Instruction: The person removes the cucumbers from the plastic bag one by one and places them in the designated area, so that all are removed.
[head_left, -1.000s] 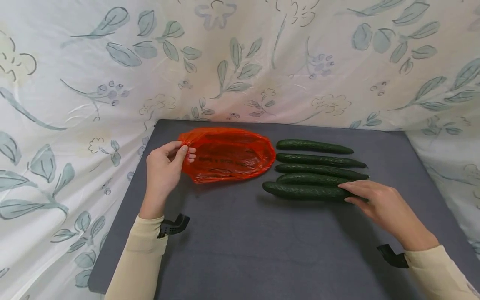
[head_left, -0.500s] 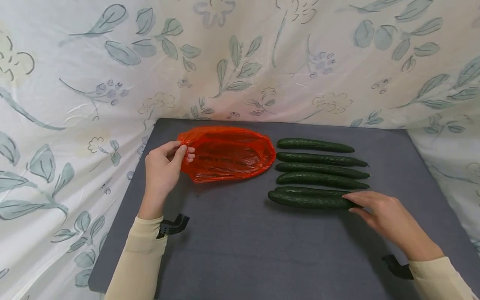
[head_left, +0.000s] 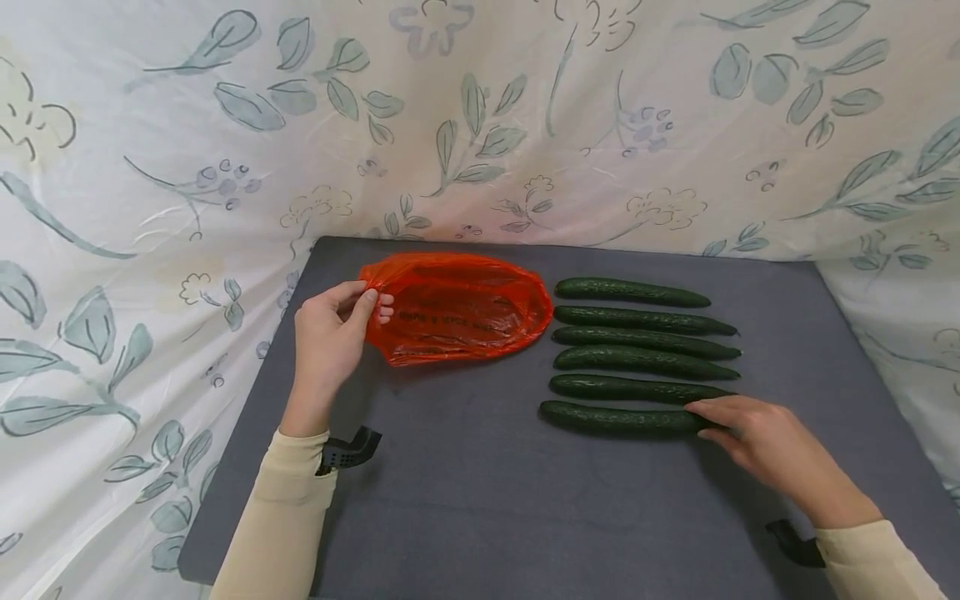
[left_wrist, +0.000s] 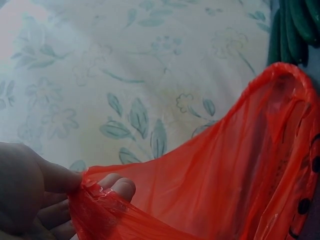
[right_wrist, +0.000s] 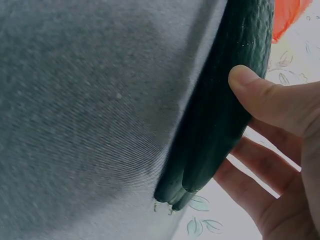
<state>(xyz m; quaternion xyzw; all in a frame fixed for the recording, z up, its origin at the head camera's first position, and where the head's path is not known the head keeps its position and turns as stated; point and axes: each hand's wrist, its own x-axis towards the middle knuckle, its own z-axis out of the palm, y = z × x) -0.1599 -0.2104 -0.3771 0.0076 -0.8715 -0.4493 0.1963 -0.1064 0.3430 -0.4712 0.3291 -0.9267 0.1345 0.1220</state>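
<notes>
My left hand (head_left: 328,354) pinches the closed-looking left end of a thin red plastic bag (head_left: 457,312) between thumb and fingers. The bag's round mouth faces right, and its film is bunched at my fingertips in the left wrist view. With thumb and fingers, my right hand (head_left: 780,450) holds the right end of the nearest cucumber (head_left: 615,419). In the right wrist view, the thumb lies along that cucumber (right_wrist: 220,110), and other cucumber tips show beyond it. Just behind it, parallel and apart, lies another cucumber (head_left: 630,387). Whether the held one touches the table cannot be told.
Several more cucumbers lie in a row behind, the farthest cucumber (head_left: 630,291) near the table's back edge. A dark grey table (head_left: 480,508) carries everything. Floral cloth (head_left: 495,108) hangs behind and along the sides.
My right hand has drawn the held cucumber toward the front of the table. A gap now shows between it and the cucumber behind. The left hand and bag stay put.
</notes>
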